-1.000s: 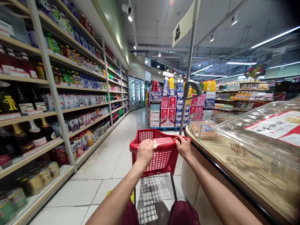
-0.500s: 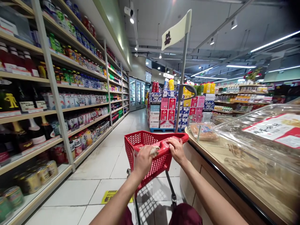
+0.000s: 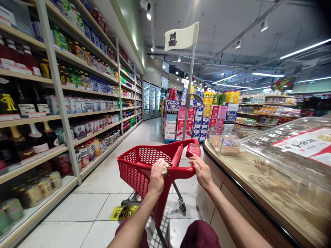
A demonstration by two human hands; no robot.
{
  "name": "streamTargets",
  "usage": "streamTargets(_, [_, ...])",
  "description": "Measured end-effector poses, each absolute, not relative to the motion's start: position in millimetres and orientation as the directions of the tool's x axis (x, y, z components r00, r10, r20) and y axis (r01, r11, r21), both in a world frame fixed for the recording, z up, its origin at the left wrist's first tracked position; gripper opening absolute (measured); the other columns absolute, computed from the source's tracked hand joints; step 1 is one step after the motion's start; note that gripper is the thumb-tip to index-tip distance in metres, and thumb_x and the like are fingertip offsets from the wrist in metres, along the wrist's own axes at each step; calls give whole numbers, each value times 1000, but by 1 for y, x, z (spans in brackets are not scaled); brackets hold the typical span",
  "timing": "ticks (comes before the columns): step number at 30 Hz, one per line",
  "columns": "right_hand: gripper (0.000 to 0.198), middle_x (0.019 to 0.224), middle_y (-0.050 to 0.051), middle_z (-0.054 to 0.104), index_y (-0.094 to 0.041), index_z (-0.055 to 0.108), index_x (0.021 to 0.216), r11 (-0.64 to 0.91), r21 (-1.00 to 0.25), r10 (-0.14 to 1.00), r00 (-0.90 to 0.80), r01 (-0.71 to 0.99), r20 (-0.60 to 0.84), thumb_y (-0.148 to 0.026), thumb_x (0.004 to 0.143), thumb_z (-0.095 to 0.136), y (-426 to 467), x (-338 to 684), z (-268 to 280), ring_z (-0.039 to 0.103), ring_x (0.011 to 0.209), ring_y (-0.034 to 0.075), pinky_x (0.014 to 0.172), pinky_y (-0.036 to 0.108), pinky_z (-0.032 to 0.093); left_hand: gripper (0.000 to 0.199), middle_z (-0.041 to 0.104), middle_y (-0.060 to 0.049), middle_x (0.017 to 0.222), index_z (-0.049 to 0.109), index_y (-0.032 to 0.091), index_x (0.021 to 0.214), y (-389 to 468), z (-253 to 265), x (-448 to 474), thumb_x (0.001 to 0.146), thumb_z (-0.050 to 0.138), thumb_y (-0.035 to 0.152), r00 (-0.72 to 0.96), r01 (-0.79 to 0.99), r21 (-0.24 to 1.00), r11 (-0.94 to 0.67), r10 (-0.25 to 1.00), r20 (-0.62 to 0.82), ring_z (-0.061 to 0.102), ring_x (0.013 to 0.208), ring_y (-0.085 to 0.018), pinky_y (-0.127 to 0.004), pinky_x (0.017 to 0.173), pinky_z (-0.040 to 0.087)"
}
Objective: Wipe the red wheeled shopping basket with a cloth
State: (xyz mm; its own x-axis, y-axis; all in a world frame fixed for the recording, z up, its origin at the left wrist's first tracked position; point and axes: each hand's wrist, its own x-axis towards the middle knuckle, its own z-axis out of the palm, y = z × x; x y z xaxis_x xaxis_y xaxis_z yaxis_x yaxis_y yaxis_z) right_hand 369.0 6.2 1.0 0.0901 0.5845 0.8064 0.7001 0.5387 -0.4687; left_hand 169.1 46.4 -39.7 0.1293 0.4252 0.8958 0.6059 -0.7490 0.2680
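A small red shopping cart (image 3: 137, 172) with a perforated basket stands before me, turned with its basket toward the left. My left hand (image 3: 156, 179) is closed on a crumpled whitish cloth (image 3: 164, 166) and presses it against the cart's near rim. The fingers of my right hand (image 3: 202, 171) curl over the right end of the red handle (image 3: 182, 172), just below a small red panel (image 3: 193, 150). From the cart rises a grey pole (image 3: 191, 70) bearing a cream flag (image 3: 181, 36) with a bear on it.
Drink shelves (image 3: 90, 91) line the left side. A glass-topped counter (image 3: 219, 168) stands close by my right arm. Stacked drink boxes (image 3: 184, 119) are ahead, beyond the cart. On the tiled floor lies a yellow warning sticker (image 3: 120, 213).
The cart has swung round, its basket going left and its handle end coming toward me. Its flag moved left. Both hands stayed on the cart, the left still with the cloth.
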Motion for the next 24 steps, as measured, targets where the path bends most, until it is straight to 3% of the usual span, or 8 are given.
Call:
streamTargets(5, [25,92,7,65,-19,64,80,402,-342,575,57,850,816,-30,81,41,5,370,-2,53,102,23,91,42,37,37,46,-8,129,47,18,118,47,-52,182,83,36,13,403,555,44,-831,314,860,33,126,-18,-41,101,38])
streamTargets(11, [24,91,6,64,-20,62,78,347,-300,560,61,889,827,-27,80,40,12,390,-4,52,103,23,90,42,38,50,47,-8,128,43,18,122,66,-78,145,79,26,1,130,736,224,-639,459,879,34,126,-17,-39,102,39])
streamTargets(17, [21,91,7,62,-19,61,76,384,-310,478,100,870,872,-26,78,41,9,409,-17,52,100,21,91,40,40,46,45,-7,131,42,18,123,60,-73,173,81,32,5,369,646,64,-761,384,846,32,127,-17,-38,102,38])
streamTargets(19, [21,93,7,62,-19,61,75,388,-320,486,104,864,868,-26,78,40,7,417,-17,52,101,21,91,39,40,46,51,-4,126,45,21,120,63,-76,153,80,30,5,327,708,85,-701,433,840,41,121,-16,-37,99,42])
streamTargets(21, [23,92,7,63,-19,60,71,368,-329,489,120,870,864,-23,76,38,7,420,-13,53,100,21,90,38,41,45,54,-11,119,46,14,118,66,-80,132,79,27,2,252,755,133,-642,471,845,44,118,-21,-44,96,44])
streamTargets(24, [24,93,8,64,-20,60,64,275,-249,510,79,929,857,-19,74,38,7,403,-4,51,103,24,93,45,34,46,56,-10,117,48,15,117,67,-85,133,78,28,2,260,759,127,-638,476,840,44,118,-20,-41,96,44])
